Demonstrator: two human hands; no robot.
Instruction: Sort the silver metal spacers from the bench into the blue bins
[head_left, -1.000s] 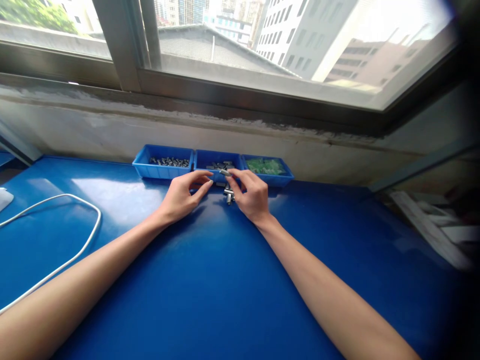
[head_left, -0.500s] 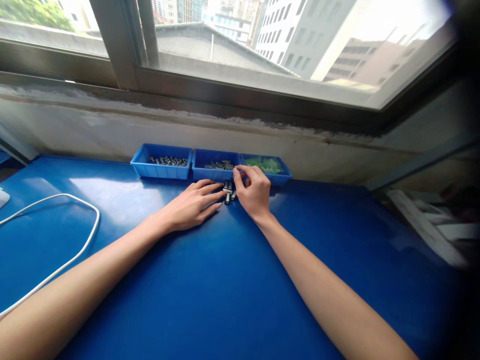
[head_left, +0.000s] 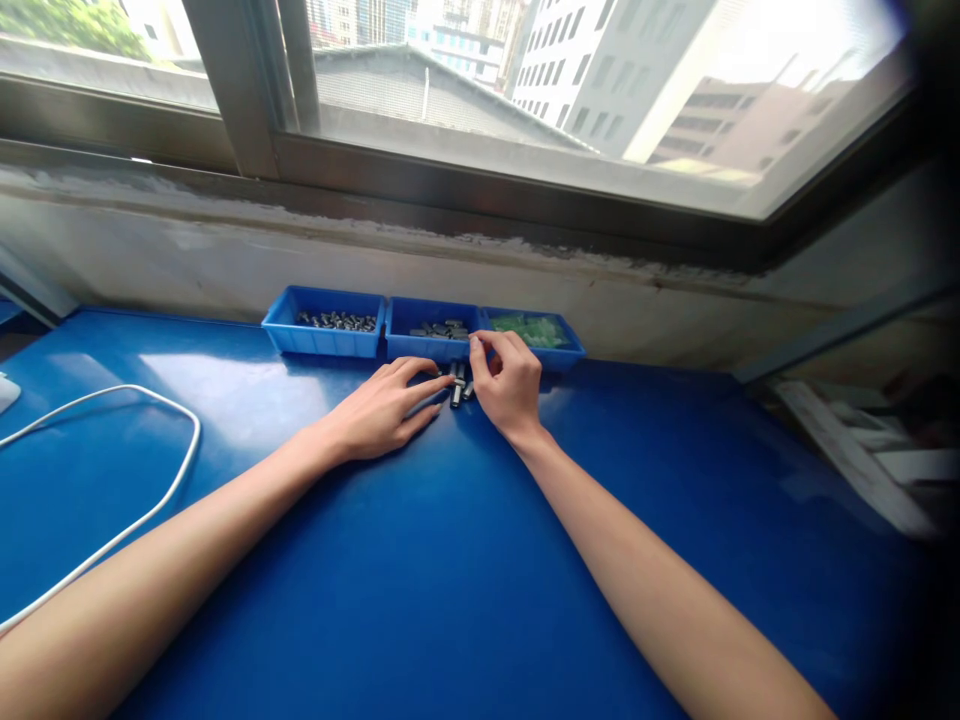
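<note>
Several small, dark, shiny metal pieces (head_left: 457,396) lie on the blue tabletop in front of the middle bin. My left hand (head_left: 386,408) rests palm down just left of them, its fingers spread, one fingertip at the pieces. On their other side is my right hand (head_left: 511,382), thumb and forefinger pinched together by the front rim of the middle blue bin (head_left: 420,348). Whatever is in the pinch is hidden or too small to make out. Similar metal pieces (head_left: 450,330) lie inside that bin.
To the left stands a blue bin (head_left: 322,342) of small shiny metal parts; to the right, a blue bin (head_left: 568,352) holds green translucent pieces (head_left: 531,328). A white cable (head_left: 191,440) curves across the table's left. Behind the bins are a wall (head_left: 225,270) and window.
The fingers of my left hand have shifted slightly and spread a little more beside the metal pieces. My right hand stays pinched in nearly the same place.
</note>
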